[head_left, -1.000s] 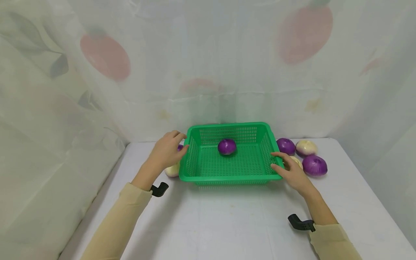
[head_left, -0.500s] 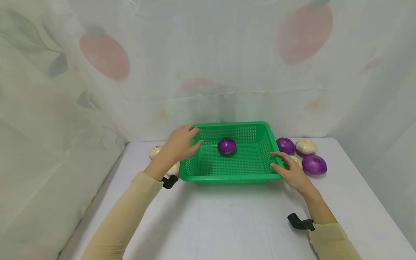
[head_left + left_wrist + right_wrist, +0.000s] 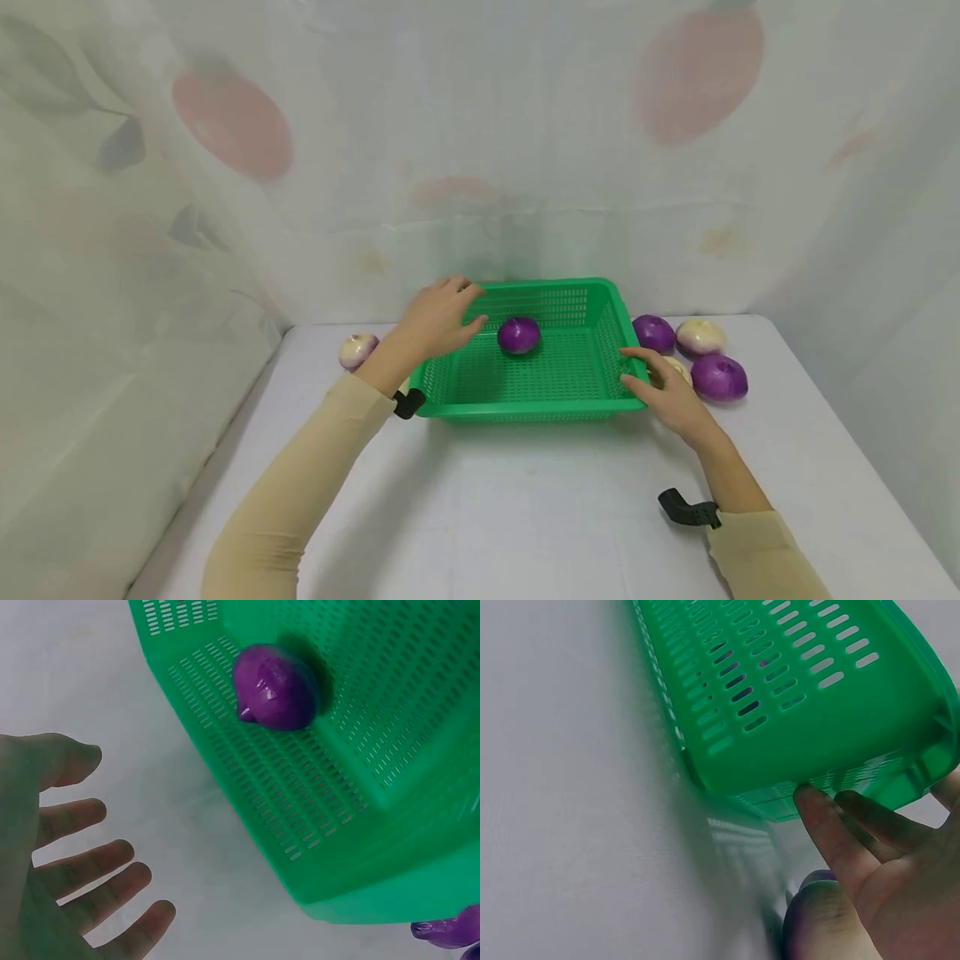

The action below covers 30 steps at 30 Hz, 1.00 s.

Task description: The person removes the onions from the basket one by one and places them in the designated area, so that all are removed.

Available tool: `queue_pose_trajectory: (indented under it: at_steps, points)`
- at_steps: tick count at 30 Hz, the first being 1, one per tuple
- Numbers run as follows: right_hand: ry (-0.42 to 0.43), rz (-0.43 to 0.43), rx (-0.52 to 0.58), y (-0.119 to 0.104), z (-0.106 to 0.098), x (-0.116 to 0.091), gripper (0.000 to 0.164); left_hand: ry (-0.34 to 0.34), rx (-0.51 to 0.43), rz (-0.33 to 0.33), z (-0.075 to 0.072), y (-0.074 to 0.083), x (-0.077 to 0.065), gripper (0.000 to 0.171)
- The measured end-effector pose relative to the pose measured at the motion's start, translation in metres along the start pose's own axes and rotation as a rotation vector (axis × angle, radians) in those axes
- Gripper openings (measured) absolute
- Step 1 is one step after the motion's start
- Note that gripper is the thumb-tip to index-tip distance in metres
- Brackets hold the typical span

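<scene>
A green plastic basket [image 3: 525, 408] stands on the table with one purple turnip [image 3: 518, 335] inside. My left hand [image 3: 442, 318] is over the basket's left side in the head view, fingers spread and holding nothing. In the left wrist view that hand [image 3: 82, 855] shows beside the basket wall [image 3: 247, 817], apart from the turnip [image 3: 276, 686]. My right hand [image 3: 675, 404] grips the basket's right rim. Its fingertips [image 3: 810, 796] lie against the outer wall in the right wrist view, just above a purple-and-cream turnip [image 3: 829, 922].
Right of the basket lie several turnips: two purple ones [image 3: 654, 333] [image 3: 718, 377], a cream one [image 3: 701, 337] and another partly behind my right hand. To the left lies a cream-and-purple turnip [image 3: 357, 352]. A printed curtain [image 3: 450, 125] hangs behind the table [image 3: 525, 517].
My left hand has moved right, from outside the basket's left rim to over its left side, uncovering a turnip at the left. My right hand stays at the right rim.
</scene>
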State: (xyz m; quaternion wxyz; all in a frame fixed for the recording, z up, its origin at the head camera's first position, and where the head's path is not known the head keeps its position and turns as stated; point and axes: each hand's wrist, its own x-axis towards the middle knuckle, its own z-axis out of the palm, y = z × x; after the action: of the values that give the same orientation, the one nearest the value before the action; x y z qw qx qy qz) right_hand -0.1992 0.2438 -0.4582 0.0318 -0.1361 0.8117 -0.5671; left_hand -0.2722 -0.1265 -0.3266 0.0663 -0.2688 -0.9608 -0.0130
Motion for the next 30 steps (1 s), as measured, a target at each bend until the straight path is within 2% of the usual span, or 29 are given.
queue_pose_trajectory:
  at_steps: [5,19,27,30]
  points:
    - [0.005,0.003,-0.017,-0.001,0.0,-0.001,0.053,-0.036,-0.003,0.008,0.001,0.004,0.009,0.048]
    - [-0.022,0.032,-0.002,-0.006,-0.002,-0.001,0.056,-0.083,-0.026,-0.017,0.009,0.011,0.029,0.05]
    - [-0.012,0.032,0.007,-0.007,-0.002,-0.002,0.057,-0.064,-0.059,0.027,0.017,0.009,0.043,0.046]
    - [-0.009,0.028,0.004,-0.005,-0.002,-0.001,0.056,-0.063,-0.064,0.041,0.025,0.008,0.048,0.045]
